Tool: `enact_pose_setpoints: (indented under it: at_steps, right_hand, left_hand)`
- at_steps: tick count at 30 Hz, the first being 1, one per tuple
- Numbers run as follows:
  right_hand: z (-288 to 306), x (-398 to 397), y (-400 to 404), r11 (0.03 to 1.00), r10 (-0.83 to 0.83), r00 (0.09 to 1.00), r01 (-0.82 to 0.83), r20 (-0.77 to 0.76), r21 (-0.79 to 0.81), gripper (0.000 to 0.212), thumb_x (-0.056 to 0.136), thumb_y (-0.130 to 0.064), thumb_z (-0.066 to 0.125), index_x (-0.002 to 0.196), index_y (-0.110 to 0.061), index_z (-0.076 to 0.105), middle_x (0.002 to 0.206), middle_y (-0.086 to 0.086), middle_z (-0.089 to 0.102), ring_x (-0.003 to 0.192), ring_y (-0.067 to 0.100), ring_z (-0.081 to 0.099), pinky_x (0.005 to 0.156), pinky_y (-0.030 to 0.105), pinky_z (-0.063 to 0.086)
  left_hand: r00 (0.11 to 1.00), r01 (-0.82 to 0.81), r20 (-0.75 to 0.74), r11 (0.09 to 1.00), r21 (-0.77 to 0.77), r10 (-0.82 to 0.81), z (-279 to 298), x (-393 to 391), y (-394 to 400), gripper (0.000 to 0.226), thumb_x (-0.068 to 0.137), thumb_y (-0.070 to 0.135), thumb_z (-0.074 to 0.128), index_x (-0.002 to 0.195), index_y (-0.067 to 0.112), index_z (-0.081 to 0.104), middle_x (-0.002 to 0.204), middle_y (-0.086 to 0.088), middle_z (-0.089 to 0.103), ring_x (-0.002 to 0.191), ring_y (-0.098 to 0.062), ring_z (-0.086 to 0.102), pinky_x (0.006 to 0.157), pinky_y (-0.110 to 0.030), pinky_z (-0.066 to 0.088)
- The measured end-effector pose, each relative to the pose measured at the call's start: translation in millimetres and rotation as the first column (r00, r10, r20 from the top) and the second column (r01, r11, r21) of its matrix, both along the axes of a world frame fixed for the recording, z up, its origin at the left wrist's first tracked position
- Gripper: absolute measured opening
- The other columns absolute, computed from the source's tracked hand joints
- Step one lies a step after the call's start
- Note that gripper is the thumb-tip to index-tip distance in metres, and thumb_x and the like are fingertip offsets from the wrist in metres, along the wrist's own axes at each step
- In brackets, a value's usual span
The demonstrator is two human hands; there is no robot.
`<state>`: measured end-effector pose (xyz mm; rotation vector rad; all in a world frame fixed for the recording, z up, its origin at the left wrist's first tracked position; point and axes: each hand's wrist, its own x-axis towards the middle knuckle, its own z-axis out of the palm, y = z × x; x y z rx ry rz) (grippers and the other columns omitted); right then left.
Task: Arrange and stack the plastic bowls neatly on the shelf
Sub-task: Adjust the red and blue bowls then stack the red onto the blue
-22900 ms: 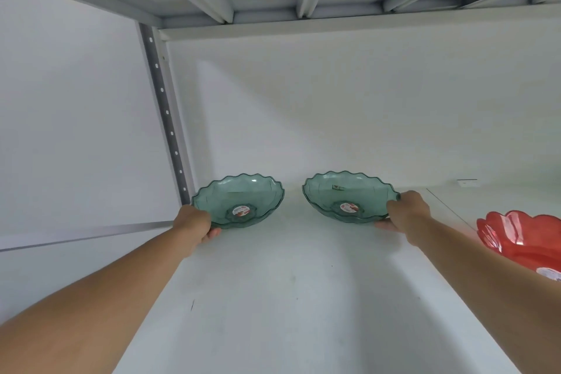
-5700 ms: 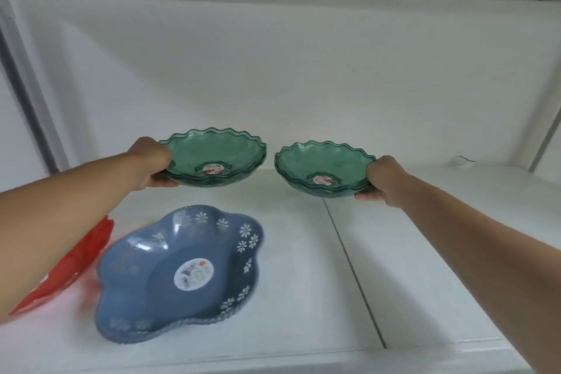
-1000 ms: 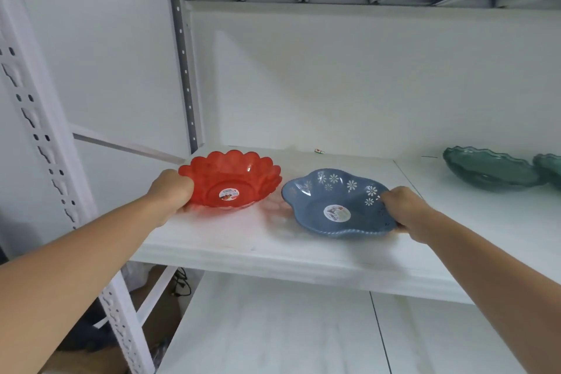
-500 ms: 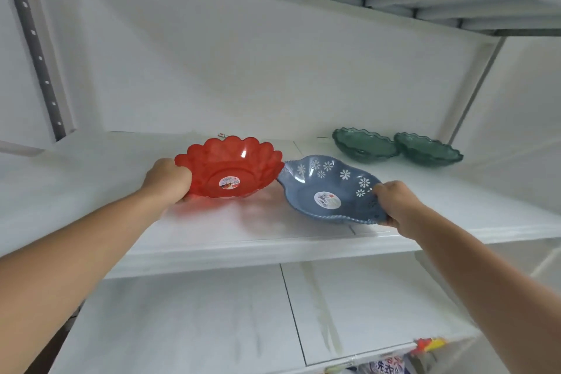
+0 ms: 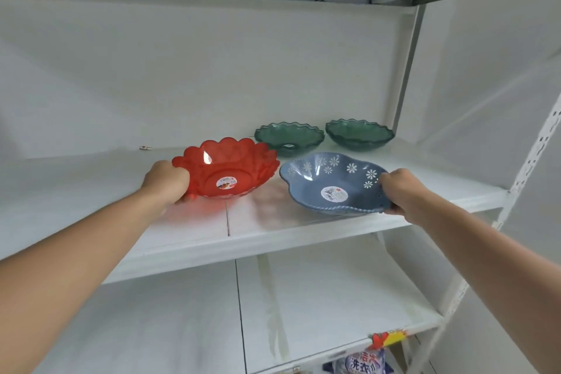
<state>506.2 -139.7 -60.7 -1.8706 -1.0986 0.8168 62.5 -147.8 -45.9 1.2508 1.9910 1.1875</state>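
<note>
The left hand [image 5: 166, 181] is closed in a grip on the near-left rim of the red bowl [image 5: 226, 166], thumb side over the scalloped edge and fingers tucked beneath. The bowl tilts toward the camera, its near edge lifted off the shelf [image 5: 91, 191]. The right hand [image 5: 400, 191] is closed in a grip on the right rim of the blue bowl [image 5: 331, 182], which has white flower cut-outs and a round sticker in its middle; it also tilts, its right side raised. The two held bowls lie side by side, red on the left, blue on the right, their rims nearly touching between the hands.

Farther back on the same shelf, two green bowls sit next to each other against the back wall: the left green bowl [image 5: 288, 136] just behind the red and blue ones, the right green bowl [image 5: 359, 133] near the shelf's right upright. A small tag [image 5: 145, 148] lies at the far left by the wall. A lower shelf [image 5: 303, 297] shows below, with a printed package [image 5: 362, 361] at its near edge.
</note>
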Motion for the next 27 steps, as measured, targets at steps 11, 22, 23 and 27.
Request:
enact_pose_setpoints:
  at_steps: [11,22,23,27]
  right_hand:
    - [6.6,69.3,32.4,1.0,-0.007,1.0,0.007,-0.001,-0.015,0.034,0.105,-0.014,0.043,0.127,0.005,0.061,0.097,0.022,0.065,0.062,0.034,0.067,0.062,0.041,0.065]
    - [4.4,119.5,63.4,0.999,-0.039,0.999,0.039,-0.007,-0.033,0.03,0.106,-0.011,0.043,0.124,0.006,0.059,0.087,0.021,0.064,0.06,0.033,0.064,0.042,0.029,0.057]
    - [1.2,125.4,69.1,0.999,-0.032,0.999,0.031,-0.008,-0.031,0.03,0.106,-0.012,0.043,0.125,0.006,0.059,0.088,0.021,0.064,0.061,0.034,0.064,0.047,0.031,0.059]
    - [-8.8,147.2,85.4,0.999,0.004,1.0,-0.005,-0.012,-0.033,0.03,0.107,-0.012,0.043,0.125,0.006,0.059,0.087,0.018,0.061,0.062,0.033,0.062,0.063,0.038,0.056]
  left_hand:
    - [0.995,0.066,0.071,0.998,-0.005,-0.066,6.7,88.4,32.5,0.029,0.09,0.006,0.045,0.105,-0.005,0.068,0.083,-0.024,0.075,0.058,-0.033,0.072,0.053,-0.033,0.059]
    - [0.993,0.117,0.017,0.993,-0.01,-0.117,0.6,137.2,46.7,0.023,0.079,0.003,0.044,0.079,0.001,0.067,0.057,-0.019,0.069,0.048,-0.028,0.063,0.055,-0.032,0.052]
    - [0.995,0.102,0.008,0.995,-0.018,-0.102,-2.0,140.3,46.3,0.023,0.079,0.003,0.044,0.078,0.001,0.066,0.056,-0.019,0.069,0.049,-0.028,0.062,0.056,-0.031,0.051]
    - [1.0,0.023,-0.001,0.999,-0.044,-0.023,-10.9,154.7,37.1,0.021,0.083,0.001,0.044,0.077,0.002,0.063,0.049,-0.014,0.065,0.047,-0.027,0.057,0.054,-0.029,0.045]
